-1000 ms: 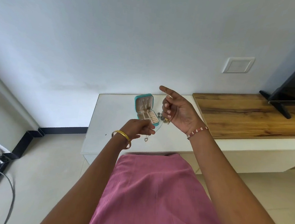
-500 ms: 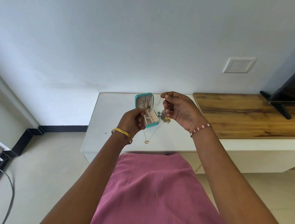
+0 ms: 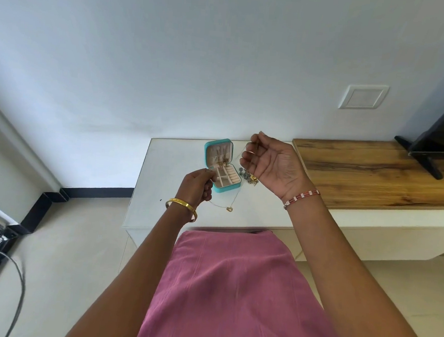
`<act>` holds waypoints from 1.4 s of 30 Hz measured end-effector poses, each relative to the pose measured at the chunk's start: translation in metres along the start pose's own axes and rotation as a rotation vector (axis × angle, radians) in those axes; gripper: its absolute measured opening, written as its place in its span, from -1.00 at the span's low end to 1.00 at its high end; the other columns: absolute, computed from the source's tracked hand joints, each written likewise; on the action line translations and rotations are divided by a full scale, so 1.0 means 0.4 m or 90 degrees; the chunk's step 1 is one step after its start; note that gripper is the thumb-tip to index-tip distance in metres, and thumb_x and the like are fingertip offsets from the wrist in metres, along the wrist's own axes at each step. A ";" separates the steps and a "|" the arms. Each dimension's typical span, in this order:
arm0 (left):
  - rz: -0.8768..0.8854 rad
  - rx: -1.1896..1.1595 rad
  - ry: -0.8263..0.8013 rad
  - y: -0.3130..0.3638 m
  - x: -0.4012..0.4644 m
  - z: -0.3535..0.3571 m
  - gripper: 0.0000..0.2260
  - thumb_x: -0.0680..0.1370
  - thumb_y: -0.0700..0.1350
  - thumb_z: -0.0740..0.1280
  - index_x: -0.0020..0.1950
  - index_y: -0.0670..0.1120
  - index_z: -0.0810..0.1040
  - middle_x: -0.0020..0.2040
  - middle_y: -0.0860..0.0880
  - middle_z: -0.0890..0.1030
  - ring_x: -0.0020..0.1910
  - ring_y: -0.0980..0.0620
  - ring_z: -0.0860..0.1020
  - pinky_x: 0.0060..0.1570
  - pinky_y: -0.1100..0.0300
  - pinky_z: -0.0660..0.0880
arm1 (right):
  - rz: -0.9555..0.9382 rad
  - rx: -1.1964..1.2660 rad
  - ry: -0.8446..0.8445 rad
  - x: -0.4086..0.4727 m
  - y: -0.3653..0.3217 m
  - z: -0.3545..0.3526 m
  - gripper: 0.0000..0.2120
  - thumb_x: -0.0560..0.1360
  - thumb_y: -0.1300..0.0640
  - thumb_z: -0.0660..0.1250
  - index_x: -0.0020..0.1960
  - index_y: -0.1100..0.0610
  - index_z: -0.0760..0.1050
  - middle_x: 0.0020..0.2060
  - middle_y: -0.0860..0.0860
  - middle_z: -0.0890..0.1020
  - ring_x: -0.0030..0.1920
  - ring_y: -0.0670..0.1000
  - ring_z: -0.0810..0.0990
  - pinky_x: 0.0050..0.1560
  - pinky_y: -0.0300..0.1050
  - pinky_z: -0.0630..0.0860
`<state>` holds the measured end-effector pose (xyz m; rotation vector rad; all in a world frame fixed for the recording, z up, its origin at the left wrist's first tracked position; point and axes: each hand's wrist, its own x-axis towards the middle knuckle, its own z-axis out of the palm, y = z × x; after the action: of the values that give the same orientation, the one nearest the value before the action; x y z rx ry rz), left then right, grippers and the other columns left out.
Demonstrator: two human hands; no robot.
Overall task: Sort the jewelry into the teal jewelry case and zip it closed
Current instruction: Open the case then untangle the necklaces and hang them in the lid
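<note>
The teal jewelry case (image 3: 222,168) stands open on the white table (image 3: 167,169), lid upright with gold pieces hanging inside, cream compartments below. A thin gold chain necklace with a small heart pendant (image 3: 229,209) hangs between my hands above the table. My left hand (image 3: 197,186) pinches one end of the chain just left of the case. My right hand (image 3: 269,162) is raised to the right of the case and pinches the other end between its fingertips. A small heap of loose jewelry (image 3: 249,177) lies right of the case, partly hidden by my right hand.
A wooden shelf top (image 3: 369,174) adjoins the table on the right, with a black TV stand (image 3: 428,163) on it. A white wall plate (image 3: 363,97) is on the wall behind. Pink fabric (image 3: 232,289) covers my lap below the table edge.
My right hand closed its fingers on the chain's end and turned palm toward me. My left hand shifted left and lower, drawing the chain out so the pendant hangs between both hands.
</note>
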<state>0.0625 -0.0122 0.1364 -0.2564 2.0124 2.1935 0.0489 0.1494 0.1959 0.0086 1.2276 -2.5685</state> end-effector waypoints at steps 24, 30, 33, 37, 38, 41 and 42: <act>0.207 0.340 -0.018 0.009 -0.011 0.049 -0.75 0.56 -0.13 0.22 -0.14 -0.20 0.66 -0.27 -0.09 0.58 -0.53 0.21 0.40 -0.49 0.47 0.26 | -0.072 -0.400 -0.041 -0.030 0.023 0.061 -0.69 0.53 0.26 0.22 0.24 0.04 0.48 0.21 -0.01 0.55 0.20 -0.09 0.48 0.04 -0.24 0.40; 0.192 0.322 -0.011 0.012 -0.012 0.044 -0.70 0.58 -0.15 0.16 -0.18 -0.17 0.65 -0.47 0.07 0.43 -0.46 0.14 0.36 -0.34 0.25 0.28 | -0.103 -0.627 0.018 -0.026 0.017 0.056 -0.63 0.55 0.24 0.19 0.33 0.02 0.41 0.29 0.00 0.49 0.14 -0.12 0.49 -0.02 -0.35 0.44; 0.179 0.298 -0.020 0.012 -0.009 0.036 -0.69 0.59 -0.15 0.15 -0.22 -0.14 0.63 -0.46 -0.02 0.45 -0.53 0.17 0.38 -0.37 0.30 0.34 | -0.075 -0.893 0.040 -0.014 0.013 0.032 -0.56 0.55 0.23 0.15 0.41 0.01 0.29 0.37 0.02 0.40 0.28 0.02 0.44 0.09 -0.22 0.39; 0.158 0.235 -0.023 0.019 -0.007 0.024 -0.69 0.58 -0.15 0.18 -0.32 -0.06 0.58 -0.50 0.04 0.48 -0.59 0.19 0.37 -0.41 0.31 0.37 | 0.002 -1.093 0.024 -0.002 0.021 -0.006 -0.54 0.54 0.28 0.11 0.42 0.04 0.28 0.33 0.10 0.45 0.20 0.08 0.47 0.00 -0.25 0.38; 0.144 0.207 -0.025 0.020 -0.007 0.022 -0.69 0.58 -0.15 0.19 -0.33 -0.06 0.58 -0.53 0.09 0.49 -0.59 0.19 0.37 -0.40 0.31 0.37 | 0.014 -1.104 0.024 -0.001 0.022 -0.012 -0.54 0.53 0.29 0.10 0.41 0.06 0.31 0.28 0.11 0.49 0.08 0.05 0.50 -0.12 -0.33 0.38; 0.094 0.110 -0.043 0.024 -0.007 0.017 -0.69 0.58 -0.16 0.19 -0.31 -0.10 0.59 -0.56 0.09 0.51 -0.57 0.15 0.37 -0.40 0.29 0.38 | 0.055 -1.058 0.018 -0.007 0.028 -0.019 -0.63 0.54 0.26 0.14 0.32 0.15 0.43 0.07 0.12 0.56 -0.17 -0.03 0.45 -0.29 -0.40 0.34; 0.078 0.089 -0.050 0.025 -0.008 0.016 -0.70 0.58 -0.16 0.19 -0.30 -0.12 0.59 -0.55 0.08 0.52 -0.57 0.14 0.37 -0.41 0.30 0.39 | 0.059 -1.016 0.008 -0.010 0.030 -0.021 -0.68 0.53 0.23 0.18 0.27 0.17 0.47 0.07 0.12 0.57 -0.14 -0.01 0.48 -0.23 -0.34 0.38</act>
<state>0.0630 -0.0065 0.1473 -0.0300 2.1777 2.0816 0.0550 0.1497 0.1819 -0.2316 2.7086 -0.8979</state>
